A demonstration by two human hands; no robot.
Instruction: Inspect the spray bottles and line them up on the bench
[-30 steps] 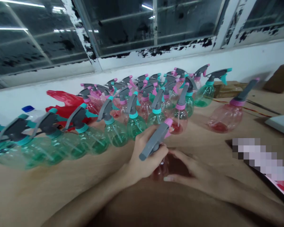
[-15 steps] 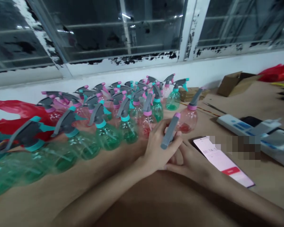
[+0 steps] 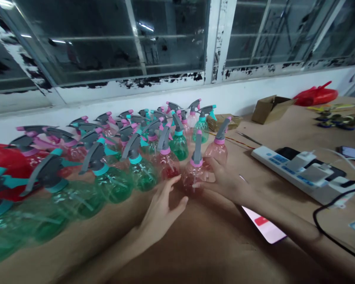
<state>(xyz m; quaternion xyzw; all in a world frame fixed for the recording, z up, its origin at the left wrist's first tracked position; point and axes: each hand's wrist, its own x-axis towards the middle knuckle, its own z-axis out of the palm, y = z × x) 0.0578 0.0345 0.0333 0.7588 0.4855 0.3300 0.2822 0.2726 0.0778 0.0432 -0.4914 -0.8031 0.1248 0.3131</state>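
Note:
My right hand (image 3: pixel 220 177) is closed round the lower body of a pink spray bottle (image 3: pixel 193 179) with a grey trigger head and pink collar. It is upright at the front of the group. Just to its left, my left hand (image 3: pixel 165 203) has its fingers apart and holds nothing. A second pink spray bottle (image 3: pixel 219 146) stands right behind my right hand, partly covered by it. Another pink spray bottle (image 3: pixel 168 165) and a green spray bottle (image 3: pixel 142 173) are near my left fingertips.
Several more green and pink spray bottles fill the left side. A phone (image 3: pixel 269 228) lies by my right forearm, partly hidden. To the right are a white power strip (image 3: pixel 284 171) with plugs and a black cable (image 3: pixel 318 221). Cardboard boxes (image 3: pixel 269 110) and a red bag (image 3: pixel 315 94) are at the back.
My left hand has let go of the spray bottle's head and moved down and left, opening. The bottle now stands upright in my right hand. The view has swung right.

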